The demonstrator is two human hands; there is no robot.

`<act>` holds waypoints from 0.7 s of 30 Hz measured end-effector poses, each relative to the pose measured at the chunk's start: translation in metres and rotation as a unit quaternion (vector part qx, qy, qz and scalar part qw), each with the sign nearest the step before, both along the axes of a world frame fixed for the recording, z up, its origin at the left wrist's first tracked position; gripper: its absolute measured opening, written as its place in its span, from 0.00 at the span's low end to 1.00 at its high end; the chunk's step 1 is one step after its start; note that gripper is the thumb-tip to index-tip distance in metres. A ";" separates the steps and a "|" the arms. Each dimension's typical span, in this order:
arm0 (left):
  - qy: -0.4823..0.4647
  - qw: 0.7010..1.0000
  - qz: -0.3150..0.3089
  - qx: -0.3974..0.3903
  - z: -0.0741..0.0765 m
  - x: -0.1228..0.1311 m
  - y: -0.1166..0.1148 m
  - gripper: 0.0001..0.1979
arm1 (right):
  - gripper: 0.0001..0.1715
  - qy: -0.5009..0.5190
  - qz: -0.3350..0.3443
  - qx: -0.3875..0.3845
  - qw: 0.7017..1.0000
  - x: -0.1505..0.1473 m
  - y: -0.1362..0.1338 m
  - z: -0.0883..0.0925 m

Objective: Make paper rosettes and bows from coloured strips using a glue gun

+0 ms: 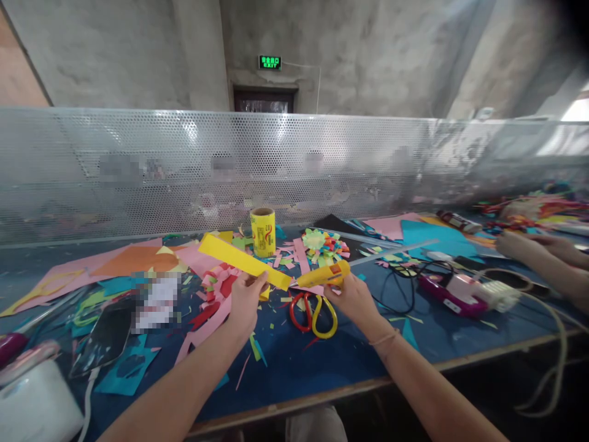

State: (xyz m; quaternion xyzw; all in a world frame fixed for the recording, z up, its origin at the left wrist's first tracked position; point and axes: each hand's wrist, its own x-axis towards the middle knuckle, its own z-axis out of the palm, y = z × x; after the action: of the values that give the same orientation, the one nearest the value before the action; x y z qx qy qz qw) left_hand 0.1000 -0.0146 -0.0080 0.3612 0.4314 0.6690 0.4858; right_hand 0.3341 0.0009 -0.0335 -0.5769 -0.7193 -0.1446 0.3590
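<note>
My left hand [248,298] pinches a strip of yellow paper [234,255] near its right end, raised above the table. My right hand [353,296] is closed around a yellow glue tube [324,274] with an orange label. The tube's narrow tip points left and meets, or nearly meets, the strip's right end; I cannot tell which. Scissors [324,316] with one red and one yellow handle loop lie below the tube, their blades hidden. Pink and red paper pieces [216,285] lie beside my left hand. Behind stands a yellow roll [263,232], and a colourful paper-strip piece [322,242] lies right of it.
Paper scraps cover the blue table [294,374]. A phone [108,334] with a cable and a white box [37,399] sit left. A purple power strip [453,294] with cords is right, near another person's hands [524,245]. A perforated metal panel [184,172] borders the back.
</note>
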 end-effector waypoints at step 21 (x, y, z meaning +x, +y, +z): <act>-0.022 1.000 -0.003 -0.006 0.001 0.000 -0.003 0.20 | 0.03 -0.047 0.021 0.003 0.999 0.010 0.002 0.003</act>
State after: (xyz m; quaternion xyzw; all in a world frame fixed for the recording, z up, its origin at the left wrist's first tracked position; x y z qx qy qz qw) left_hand 0.1001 -0.0171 -0.0068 0.3447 0.4238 0.6722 0.4997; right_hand 0.3445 0.0024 -0.0304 -0.5536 -0.7467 -0.1661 0.3293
